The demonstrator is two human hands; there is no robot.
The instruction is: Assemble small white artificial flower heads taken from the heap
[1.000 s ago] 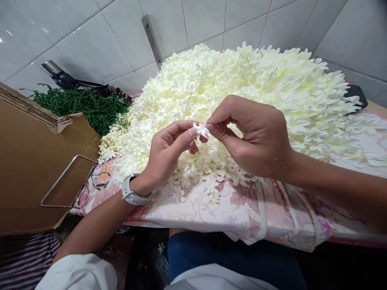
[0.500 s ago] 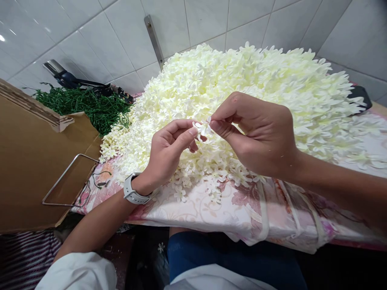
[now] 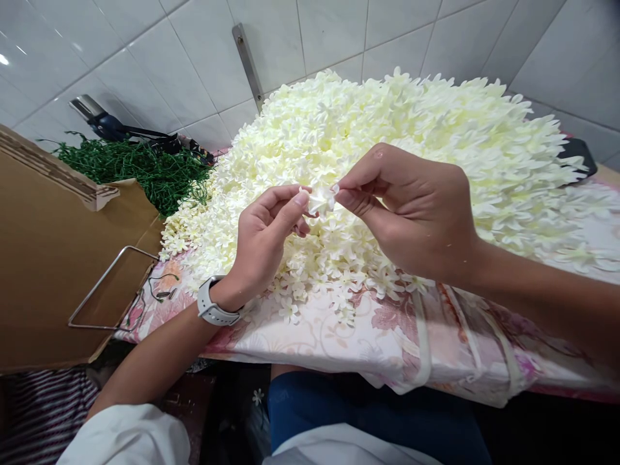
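Observation:
Between my two hands is a small white artificial flower [image 3: 321, 199], held up in front of a large heap of white flowers [image 3: 387, 123]. My left hand [image 3: 268, 226] pinches one side of it between thumb and forefinger. From the other side, my right hand [image 3: 411, 206] grips a petal edge with thumb and forefinger, its other fingers curled in. The flower's stem end and underside cannot be made out. A few loose flowers [image 3: 289, 310] lie at the heap's front edge on the patterned tablecloth [image 3: 310, 339].
Left of the heap are tangled green plastic stems [image 3: 140, 171] and an open cardboard box [image 3: 62, 258] with a bent metal wire [image 3: 104, 278]. A dark strapped object [image 3: 104, 123] lies behind the stems. A tiled wall [image 3: 329, 32] closes off the back.
My left hand has shifted slightly left and up, away from my right fingertips. The flower has turned and looks more spread between my fingers. My right hand has barely moved.

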